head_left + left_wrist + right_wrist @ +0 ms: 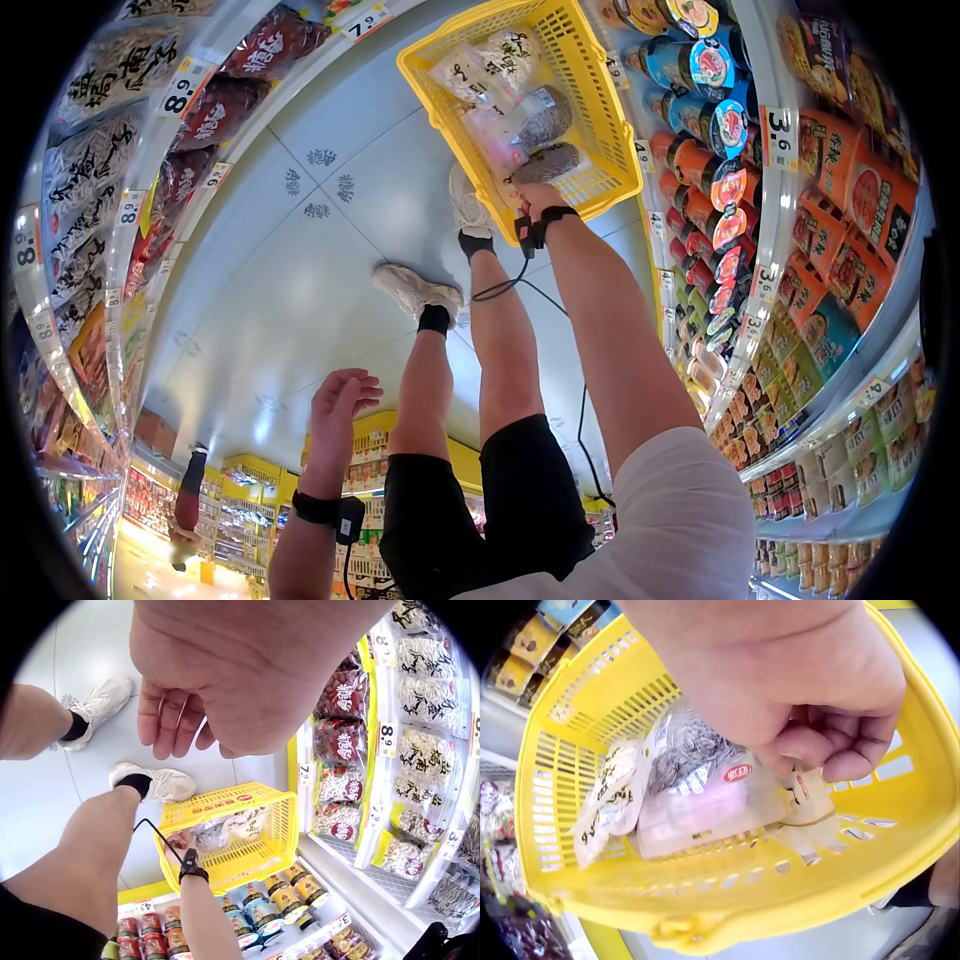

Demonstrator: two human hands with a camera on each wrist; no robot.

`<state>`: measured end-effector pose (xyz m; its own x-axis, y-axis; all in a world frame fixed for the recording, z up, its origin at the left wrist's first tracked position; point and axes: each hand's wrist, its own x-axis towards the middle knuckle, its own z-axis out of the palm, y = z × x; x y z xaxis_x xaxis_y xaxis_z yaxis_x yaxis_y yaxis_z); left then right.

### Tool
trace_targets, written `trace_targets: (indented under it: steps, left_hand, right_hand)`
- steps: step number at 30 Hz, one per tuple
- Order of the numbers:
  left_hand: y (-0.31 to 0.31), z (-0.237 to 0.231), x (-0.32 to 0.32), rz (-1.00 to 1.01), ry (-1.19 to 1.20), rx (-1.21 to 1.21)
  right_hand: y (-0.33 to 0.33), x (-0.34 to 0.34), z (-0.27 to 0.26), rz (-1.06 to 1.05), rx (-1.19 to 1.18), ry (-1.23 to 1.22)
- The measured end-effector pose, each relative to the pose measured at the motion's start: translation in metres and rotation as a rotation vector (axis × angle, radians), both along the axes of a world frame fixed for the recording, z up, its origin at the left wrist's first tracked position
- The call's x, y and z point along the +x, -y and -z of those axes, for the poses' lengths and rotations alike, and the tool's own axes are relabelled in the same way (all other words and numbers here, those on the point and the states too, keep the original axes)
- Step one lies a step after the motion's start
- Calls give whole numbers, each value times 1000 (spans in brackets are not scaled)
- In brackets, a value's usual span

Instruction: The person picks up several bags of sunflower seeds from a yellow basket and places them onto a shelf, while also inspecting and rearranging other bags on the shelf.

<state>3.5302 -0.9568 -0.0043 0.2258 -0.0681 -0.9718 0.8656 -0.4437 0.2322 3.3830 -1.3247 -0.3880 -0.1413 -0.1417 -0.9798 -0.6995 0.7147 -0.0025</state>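
Note:
The yellow basket holds several clear bags, among them a bag of dark seeds and pale bags with black lettering. My right hand reaches over the rim into the basket. In the right wrist view its fingers curl and pinch at the edge of a beige package; the grip is partly hidden by the hand. Away from the basket, my left hand hangs in the air with loosely bent fingers and nothing in them, shown closer in the left wrist view.
Shelves of bagged seeds and nuts line the left side, with price tags. Cup noodles and orange packs fill the right shelves. Pale floor tiles lie between, and a distant person is at lower left.

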Motion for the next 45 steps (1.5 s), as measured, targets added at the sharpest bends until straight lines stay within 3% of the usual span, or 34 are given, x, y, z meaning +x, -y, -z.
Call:
trace_targets:
  steps: [1,4,7,9,13,15,18,22,25,26,28,29,31,34,35,37,38,41,43,45]
  left_hand:
    - [-1,-1,1,4,7,0]
    - [0,-3,2,-5,12,-15]
    - [2,-14,6,-10,22,-33]
    - [7,-21,10,8,36,-65]
    - [25,-32,19,39,75,-166]
    - [41,-42,32,15,94,-200]
    - [75,-60,50,-25,-40,-341]
    - [107,-78,57,-313,-437,-529]
    - [128,-120,63,-479,-409,-612]
    - [121,-116,62,-534,-435,-700]
    - [122,-129,64,-501,-279,-550]
    - [124,-133,67,-485,-201,-476]
    - [117,-124,72,-381,30,-438]
    - [118,-125,83,-123,339,-345]
    - [125,-128,92,-20,440,-311]
    - [157,-194,115,352,676,-169]
    - [169,-219,125,540,787,-94]
    - [170,-214,146,1052,1260,-157]
    - [189,-240,148,1239,1125,-121]
    - [202,-250,151,1324,1071,-152]
  right_hand:
    - [0,-3,5,50,25,-4]
    - [1,3,-3,168,-244,-89]
    - [14,1,-35,218,-232,88]
    - [19,5,-76,256,-329,126]
    - [20,1,-168,418,-308,280]
    - [11,-2,-208,453,-191,504]
    - [-21,36,-314,355,-190,644]
    - [-65,68,-420,214,-50,831]
    - [-95,76,-464,99,-21,979]
    - [-100,72,-468,-50,-57,973]
    - [-110,66,-468,-338,-129,943]
    - [-110,69,-478,-290,-108,972]
    - [-109,76,-507,-193,-58,1027]
    - [-102,80,-516,-220,-31,1038]
    - [-100,78,-510,-323,-88,981]
    - [-91,66,-494,-520,-197,858]
    - [-81,63,-498,-535,-368,831]
    - [-38,76,-527,-648,-886,827]
    - [-16,87,-546,-823,-1248,944]
    - [-10,99,-554,-898,-1137,1029]
